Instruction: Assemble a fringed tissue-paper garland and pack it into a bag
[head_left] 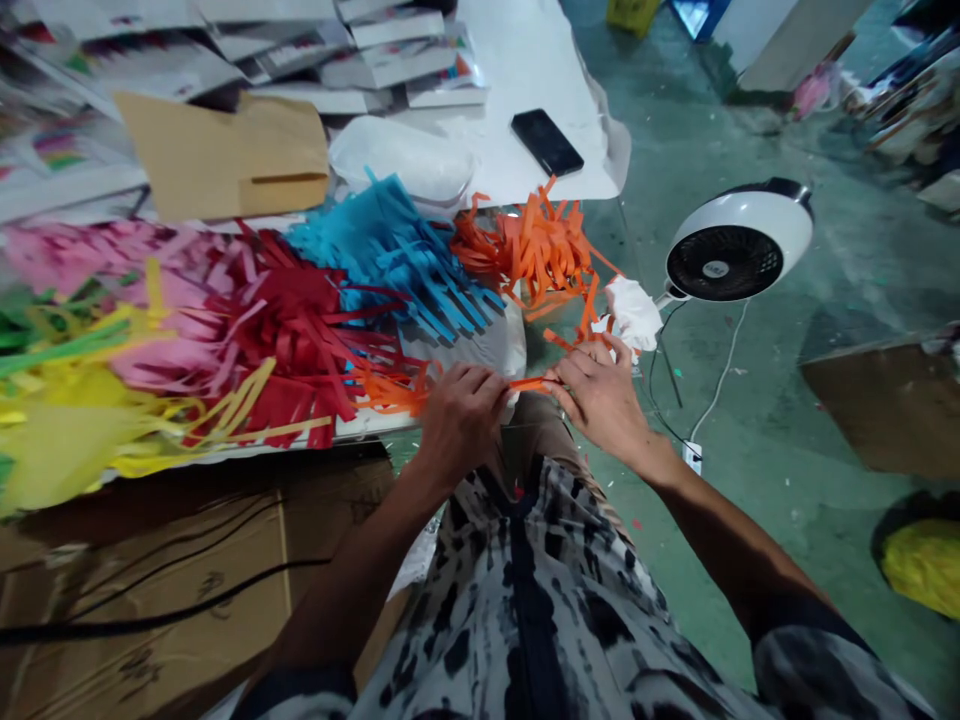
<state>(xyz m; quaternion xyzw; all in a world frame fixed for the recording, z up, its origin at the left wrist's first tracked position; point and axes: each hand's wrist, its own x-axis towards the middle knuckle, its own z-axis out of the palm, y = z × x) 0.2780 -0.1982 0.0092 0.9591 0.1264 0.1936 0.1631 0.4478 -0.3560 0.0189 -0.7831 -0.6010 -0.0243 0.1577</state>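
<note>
Near the table's front edge, my left hand [463, 418] and my right hand [598, 392] are both closed on an orange tissue-paper tassel [529, 384]. Its twisted middle is stretched between them, and fringed strips spread out past each hand. Beyond my fingers lies a pile of cut orange tissue paper [544, 245]. Blue fringed tissue paper [405, 250] is left of that, then red fringed paper [289, 325]. Pink paper [176, 350] and yellow paper [71, 430] reach the far left. A crumpled white piece [634, 312] is just past my right hand.
A black phone [547, 142] lies on the white table covering [517, 60]. Brown cardboard [225, 155] and several white packs [405, 60] are stacked at the back left. To the right stands a white fan [739, 242] with cords on the green floor. Cardboard boxes [202, 600] sit under the table.
</note>
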